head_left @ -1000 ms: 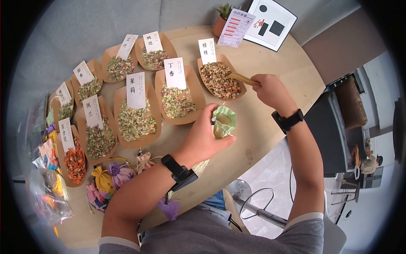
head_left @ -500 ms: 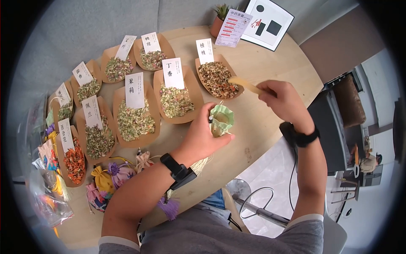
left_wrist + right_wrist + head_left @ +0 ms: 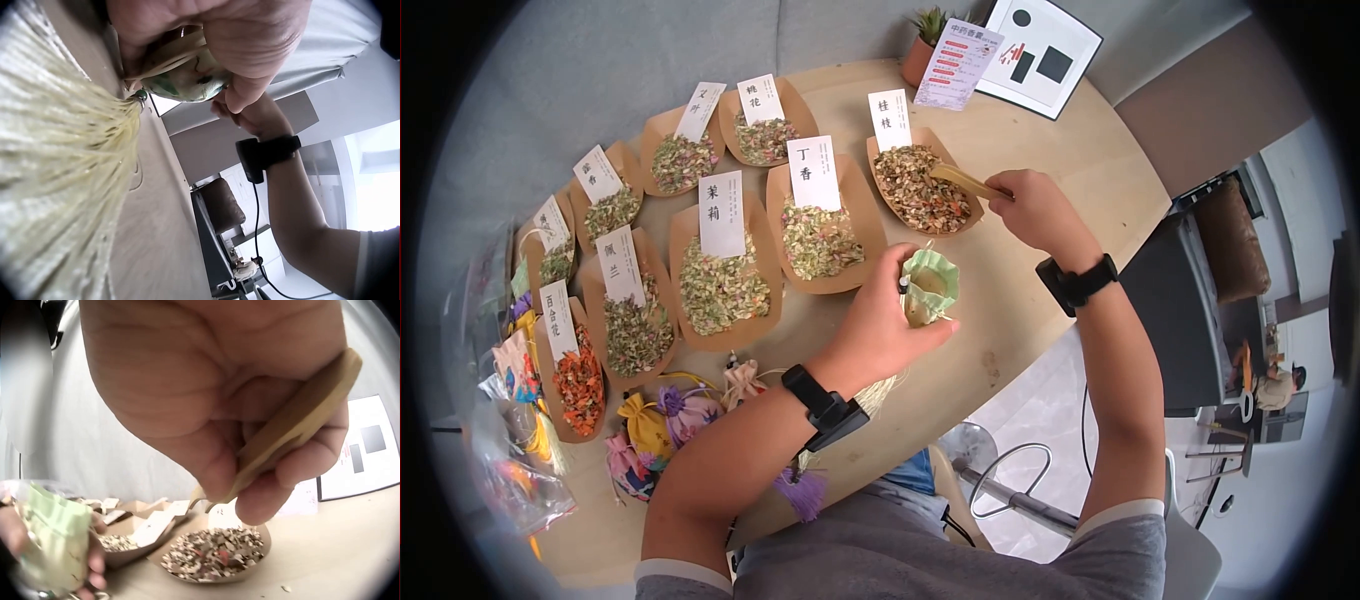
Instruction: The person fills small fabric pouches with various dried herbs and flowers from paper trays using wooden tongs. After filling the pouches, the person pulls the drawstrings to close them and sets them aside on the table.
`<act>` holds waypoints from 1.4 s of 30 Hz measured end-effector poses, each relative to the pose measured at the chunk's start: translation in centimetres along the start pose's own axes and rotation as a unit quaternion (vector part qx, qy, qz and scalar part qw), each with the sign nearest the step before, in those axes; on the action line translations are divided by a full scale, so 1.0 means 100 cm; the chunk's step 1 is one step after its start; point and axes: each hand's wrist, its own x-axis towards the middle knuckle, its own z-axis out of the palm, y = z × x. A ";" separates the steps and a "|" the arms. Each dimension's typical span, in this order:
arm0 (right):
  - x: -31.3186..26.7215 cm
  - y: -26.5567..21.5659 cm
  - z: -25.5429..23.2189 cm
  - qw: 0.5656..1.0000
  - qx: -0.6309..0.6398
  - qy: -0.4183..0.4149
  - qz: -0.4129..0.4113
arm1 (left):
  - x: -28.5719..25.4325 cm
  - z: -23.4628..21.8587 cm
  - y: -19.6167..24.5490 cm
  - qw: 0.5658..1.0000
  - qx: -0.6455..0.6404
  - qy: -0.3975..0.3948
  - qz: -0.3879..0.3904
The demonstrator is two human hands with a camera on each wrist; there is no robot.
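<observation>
In the head view, my left hand (image 3: pixel 878 325) holds a pale green cloth pouch (image 3: pixel 930 290), its gathered mouth facing up. A cream tassel (image 3: pixel 69 150) hangs from the pouch in the left wrist view. My right hand (image 3: pixel 1040 215) pinches a wooden scoop (image 3: pixel 968 182) by its handle, thumb and fingers wrapped round it in the right wrist view. The scoop's tip overlaps the brown dried chips (image 3: pixel 915 195) in a brown paper tray (image 3: pixel 973 212). A white label card (image 3: pixel 888 122) stands at that tray's back end.
More labelled paper trays of dried herbs and petals spread leftward, including a jasmine-like mix (image 3: pixel 720 290) and orange petals (image 3: pixel 578 390). Small drawstring sachets (image 3: pixel 645 425) lie near my left forearm. A potted plant (image 3: pixel 920 60), lilac card (image 3: pixel 958 65) and framed picture (image 3: pixel 1045 60) stand at the back.
My right hand drew back from the tray with the scoop half a second ago, then came forward again, and the scoop's tip now reaches farther over the chips. The left hand keeps its hold.
</observation>
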 end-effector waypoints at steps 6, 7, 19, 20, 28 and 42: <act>0.011 0.002 0.019 0.999 -0.047 -0.012 -0.020 | 0.000 0.001 -0.003 1.000 0.000 -0.001 0.007; 0.009 0.002 0.018 0.999 -0.047 -0.012 -0.020 | -0.001 0.001 -0.003 1.000 0.004 0.002 0.009; -0.070 -0.025 -0.047 0.992 0.117 -0.041 0.021 | 0.000 0.002 -0.006 0.999 0.013 0.010 0.027; -0.081 -0.030 -0.052 0.988 0.139 -0.067 -0.001 | 0.000 0.002 -0.006 0.999 0.013 0.010 0.027; -0.055 -0.010 -0.037 1.000 0.014 -0.011 0.012 | 0.000 0.001 0.000 1.000 0.019 0.000 0.012; -0.024 -0.007 0.006 0.998 -0.037 -0.047 0.024 | 0.000 0.001 -0.002 1.000 0.000 -0.003 0.007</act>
